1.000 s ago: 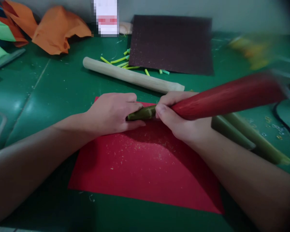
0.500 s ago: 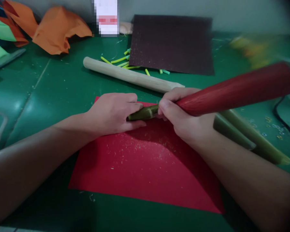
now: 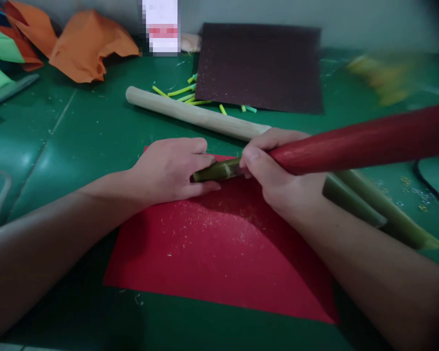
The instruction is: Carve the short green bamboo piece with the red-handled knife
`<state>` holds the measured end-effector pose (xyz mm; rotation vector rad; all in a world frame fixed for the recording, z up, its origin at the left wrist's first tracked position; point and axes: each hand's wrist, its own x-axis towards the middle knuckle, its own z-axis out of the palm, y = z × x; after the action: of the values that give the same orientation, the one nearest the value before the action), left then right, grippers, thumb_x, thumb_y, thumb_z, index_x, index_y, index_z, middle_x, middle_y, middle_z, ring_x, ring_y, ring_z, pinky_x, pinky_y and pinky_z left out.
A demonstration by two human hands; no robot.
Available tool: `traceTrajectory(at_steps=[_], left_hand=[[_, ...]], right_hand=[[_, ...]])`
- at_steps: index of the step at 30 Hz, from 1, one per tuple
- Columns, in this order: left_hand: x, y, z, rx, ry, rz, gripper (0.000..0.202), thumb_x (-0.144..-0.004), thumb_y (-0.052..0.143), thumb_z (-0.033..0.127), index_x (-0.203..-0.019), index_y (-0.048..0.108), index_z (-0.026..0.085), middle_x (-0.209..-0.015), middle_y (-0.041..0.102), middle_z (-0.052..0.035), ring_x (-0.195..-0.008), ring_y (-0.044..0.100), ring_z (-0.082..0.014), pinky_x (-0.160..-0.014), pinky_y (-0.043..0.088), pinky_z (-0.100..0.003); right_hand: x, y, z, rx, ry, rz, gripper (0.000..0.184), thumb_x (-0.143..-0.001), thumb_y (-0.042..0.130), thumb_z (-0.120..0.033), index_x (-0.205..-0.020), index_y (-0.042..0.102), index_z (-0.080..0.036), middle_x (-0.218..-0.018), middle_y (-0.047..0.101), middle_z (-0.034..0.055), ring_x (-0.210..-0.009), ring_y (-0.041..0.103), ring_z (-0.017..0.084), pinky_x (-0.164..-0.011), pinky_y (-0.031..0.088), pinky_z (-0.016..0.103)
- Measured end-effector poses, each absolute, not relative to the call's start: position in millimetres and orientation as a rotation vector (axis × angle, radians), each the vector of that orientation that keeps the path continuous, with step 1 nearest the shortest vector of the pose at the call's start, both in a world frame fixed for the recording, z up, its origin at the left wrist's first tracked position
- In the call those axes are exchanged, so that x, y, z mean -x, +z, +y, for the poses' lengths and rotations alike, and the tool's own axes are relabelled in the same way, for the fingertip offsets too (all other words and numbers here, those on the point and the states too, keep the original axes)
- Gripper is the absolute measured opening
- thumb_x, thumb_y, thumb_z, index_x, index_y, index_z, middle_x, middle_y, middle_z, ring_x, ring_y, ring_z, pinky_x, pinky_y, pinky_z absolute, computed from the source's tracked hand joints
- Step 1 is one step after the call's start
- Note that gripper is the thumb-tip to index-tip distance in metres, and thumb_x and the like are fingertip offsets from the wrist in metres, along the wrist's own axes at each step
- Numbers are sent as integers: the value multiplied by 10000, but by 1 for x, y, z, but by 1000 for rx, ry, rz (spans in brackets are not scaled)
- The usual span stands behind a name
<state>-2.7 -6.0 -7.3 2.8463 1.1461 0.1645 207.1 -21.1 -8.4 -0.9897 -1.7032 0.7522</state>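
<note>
A short green bamboo piece (image 3: 215, 171) with a pale node ring lies over the red sheet (image 3: 205, 263). My left hand (image 3: 173, 168) is closed around its left end, thumb below and fingers above. In my right hand (image 3: 269, 161) is a tool with a thick red handle (image 3: 358, 139), which slants up to the right. Its working end meets the bamboo near the right fingertips and is mostly hidden by them, so its kind does not show. Fine pale shavings are scattered on the red sheet below both hands.
Behind the hands lies a pale wooden rod (image 3: 193, 114). Farther back are a dark sheet (image 3: 259, 68), several yellow-green sticks (image 3: 181, 91) and crumpled orange paper (image 3: 88, 46). Two green bamboo lengths (image 3: 391, 209) rest beside my right forearm, near small scattered rings (image 3: 420, 195).
The red handle's far end has swung slightly downward and out to the right, the right hand turning with it. The left hand and bamboo have barely shifted.
</note>
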Motion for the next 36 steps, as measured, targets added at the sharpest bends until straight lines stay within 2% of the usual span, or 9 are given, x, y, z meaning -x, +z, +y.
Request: traceTrajectory(at_steps=[12,18,25,32,36], left_hand=[[2,-7,-7,-2845,194,1151,403,-958,570,554,-1021,763,206,-825,595,-41,-711,547,-169,-571,271,-304],[1,-4,-6,-2843,105,1165,424,-979,533,551,-1088,756,208,-864,614,-46,-750,572,-181,-586,294,-305],[1,-5,-7,-2821,154,1163,375,-951,582,532,-1029,766,214,-846,606,-41,-719,554,-176,-580,281,-308],[1,-4,-6,-2824,119,1168,401,-965,559,543,-1024,763,204,-854,608,-47,-735,566,-178,-581,281,-304],[0,-2,-7,-2842,94,1149,416,-978,545,536,-1095,751,195,-862,612,-49,-768,582,-184,-591,294,-301]], right_hand=[[-209,-8,-20,872,778,-1874,255,-834,636,-129,-606,580,-230,-556,569,-43,-501,495,105,-524,409,282],[-207,-9,-21,937,747,-1692,260,-860,666,-195,-611,605,-237,-593,586,-27,-570,550,129,-636,481,312],[-209,-6,-20,879,787,-1865,255,-838,651,-173,-598,584,-222,-536,556,-41,-492,490,98,-503,386,272],[-208,-9,-20,851,792,-1886,232,-818,661,-147,-617,588,-237,-578,595,-43,-498,523,103,-504,425,276],[-207,-10,-21,940,695,-1646,241,-863,668,-227,-626,630,-246,-584,580,-26,-569,554,128,-610,479,309]])
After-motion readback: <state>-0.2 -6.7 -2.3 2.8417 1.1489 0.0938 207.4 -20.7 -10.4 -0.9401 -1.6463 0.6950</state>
